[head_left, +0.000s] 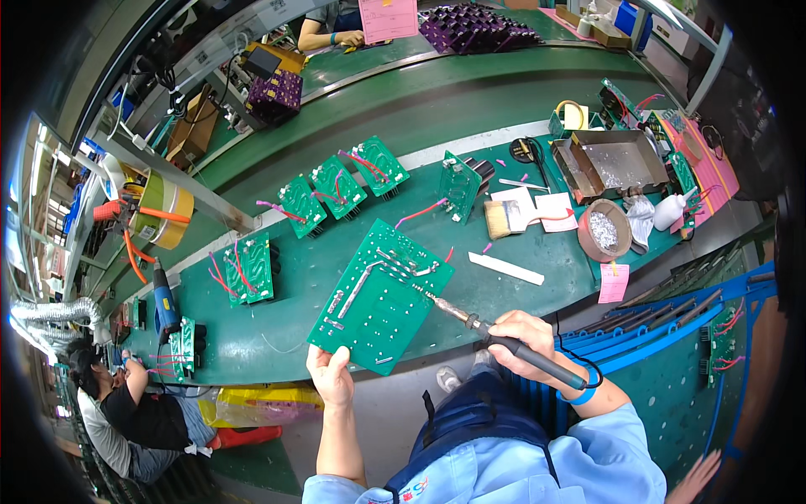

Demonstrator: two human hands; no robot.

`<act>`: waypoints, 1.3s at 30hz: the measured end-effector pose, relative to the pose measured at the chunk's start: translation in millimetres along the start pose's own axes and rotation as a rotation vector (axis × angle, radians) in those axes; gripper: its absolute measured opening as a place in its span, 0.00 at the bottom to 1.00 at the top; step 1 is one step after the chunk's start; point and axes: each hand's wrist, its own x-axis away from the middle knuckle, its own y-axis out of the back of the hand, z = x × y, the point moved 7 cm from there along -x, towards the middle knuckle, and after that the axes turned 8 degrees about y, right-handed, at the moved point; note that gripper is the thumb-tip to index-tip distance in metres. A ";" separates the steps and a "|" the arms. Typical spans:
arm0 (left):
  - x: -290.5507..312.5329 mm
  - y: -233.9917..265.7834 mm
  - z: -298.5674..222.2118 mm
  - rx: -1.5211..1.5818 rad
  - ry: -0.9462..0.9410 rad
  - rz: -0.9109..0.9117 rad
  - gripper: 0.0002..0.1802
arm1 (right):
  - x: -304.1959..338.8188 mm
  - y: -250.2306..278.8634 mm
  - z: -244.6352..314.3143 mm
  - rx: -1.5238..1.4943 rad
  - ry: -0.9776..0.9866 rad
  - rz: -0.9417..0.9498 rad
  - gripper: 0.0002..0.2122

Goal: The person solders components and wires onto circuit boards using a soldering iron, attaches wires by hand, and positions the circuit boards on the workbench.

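Observation:
My left hand [332,375] pinches the lower left edge of a large green circuit board [369,315], held tilted above the bench's front edge. Silvery solder tracks and pads show on its face, and red wires stick out from its far side. In my right hand [522,343] is a soldering iron [537,363] with a black handle. The iron's metal tip points up and left, at the row of solder joints near the board's right side; whether it touches them I cannot tell. A blue band circles my right wrist.
Several smaller boards with red wires [340,186] stand on the green bench [285,336]. To the right lie a brush [504,217], a white strip [506,269], a round tub of metal bits [604,231], a metal tray [621,160] and a white bottle [669,212]. Co-workers sit at left and across.

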 end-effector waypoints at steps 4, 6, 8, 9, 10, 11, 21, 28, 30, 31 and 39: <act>3.0 1.1 0.8 -0.001 0.001 0.018 0.22 | 1.8 -0.5 5.5 0.028 0.061 0.019 0.13; 4.3 3.4 1.4 0.012 0.003 -0.012 0.21 | 2.7 0.7 5.4 0.025 0.058 0.016 0.13; 5.2 5.1 2.3 0.030 0.011 -0.038 0.20 | 3.8 1.7 5.5 0.023 0.052 0.012 0.13; 5.1 4.9 2.6 0.037 0.016 -0.035 0.20 | 4.3 2.3 4.5 0.024 0.036 0.012 0.13; 5.0 4.8 3.5 0.049 0.029 -0.035 0.20 | 4.9 2.7 3.7 0.024 0.019 0.013 0.12; 5.2 4.3 3.2 0.043 0.022 -0.034 0.20 | 5.2 3.3 3.8 0.023 0.018 0.014 0.12; 1.7 6.0 13.8 0.178 0.176 -0.105 0.16 | 26.1 69.8 -21.5 0.338 -0.254 -0.131 0.09; -0.5 12.5 24.2 0.238 0.279 -0.076 0.15 | 63.3 169.7 -79.0 0.703 -0.327 -0.535 0.05; -0.2 15.1 26.7 0.233 0.292 -0.072 0.14 | 67.2 186.7 -109.2 0.826 -0.404 -0.424 0.06; -0.4 17.3 26.9 0.236 0.282 -0.082 0.14 | 71.0 193.6 -125.3 0.878 -0.499 -0.349 0.06; -2.1 27.4 30.3 0.242 0.281 -0.088 0.12 | 71.1 202.9 -119.7 0.891 -0.387 -0.337 0.06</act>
